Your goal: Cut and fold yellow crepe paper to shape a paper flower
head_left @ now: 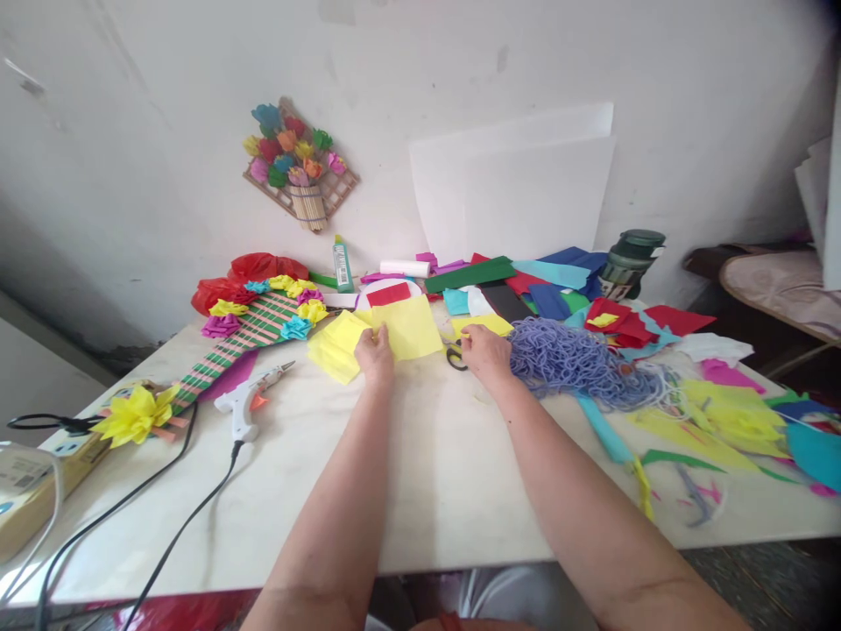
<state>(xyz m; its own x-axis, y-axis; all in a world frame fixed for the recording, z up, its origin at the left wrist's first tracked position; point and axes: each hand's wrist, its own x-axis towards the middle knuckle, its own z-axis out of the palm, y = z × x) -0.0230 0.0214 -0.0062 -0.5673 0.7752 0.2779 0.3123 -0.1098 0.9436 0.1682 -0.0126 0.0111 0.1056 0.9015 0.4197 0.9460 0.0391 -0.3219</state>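
Stretching away from me is the pale surface, crowded along its far half with craft stuff and backed by a white wall where a woven plaque of paper flowers hangs. To my right lies a wide scatter of coloured paper scraps, and nearer to me a heap of blue yarn that my right wrist brushes against. On my left lies a striped guitar-shaped piece trimmed with paper flowers, with a white glue gun beside it, its black cord trailing toward me. Straight ahead are the yellow paper squares, overlapping one another; my left hand rests on their near edge, fingers curled down pinching the paper where two sheets meet. My right hand sits just to the right of them, apart from the sheets, fingers bent loosely on the surface, its fingertips touching the black handles of the scissors, which lie between my two hands. A green glue bottle stands behind the yellow sheets.
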